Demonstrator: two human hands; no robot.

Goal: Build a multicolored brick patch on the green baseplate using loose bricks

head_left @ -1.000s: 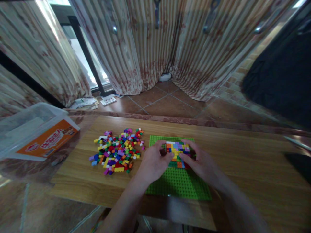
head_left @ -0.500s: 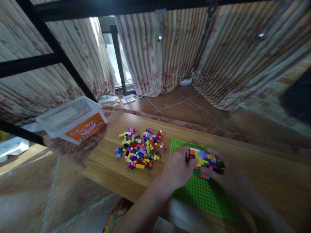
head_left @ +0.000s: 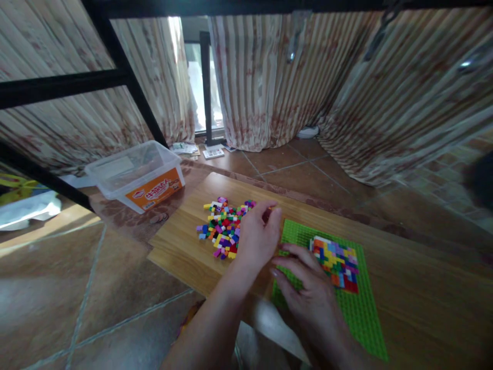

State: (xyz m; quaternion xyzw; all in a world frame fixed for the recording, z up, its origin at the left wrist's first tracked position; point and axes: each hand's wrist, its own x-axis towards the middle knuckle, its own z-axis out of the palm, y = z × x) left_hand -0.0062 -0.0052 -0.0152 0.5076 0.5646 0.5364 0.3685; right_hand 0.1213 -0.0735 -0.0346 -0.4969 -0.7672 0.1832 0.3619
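Note:
My left hand (head_left: 257, 235) is over the right side of a pile of small multicoloured toy bricks (head_left: 223, 228), its fingers bent and thumb apart from them. No held brick shows in it, and it hides part of the pile. Fingers spread, my right hand (head_left: 308, 288) hovers over the left part of a green studded baseplate (head_left: 365, 313). On the baseplate, to the right of that hand's fingers, sits a block of joined bricks (head_left: 337, 262) in many colours, with neither hand gripping it.
Both the pile and the baseplate lie on a wooden table (head_left: 181, 226). A clear plastic box (head_left: 134, 174) with an orange label stands on the floor mat at the left. Papers (head_left: 185, 149) lie by the striped curtains (head_left: 265, 77). Black metal bars (head_left: 61, 87) cross the upper left.
Both hands have let go of the brick block, which now rests on the baseplate. My left hand has moved left to the pile; my right hand has shifted left. The view has turned slightly left.

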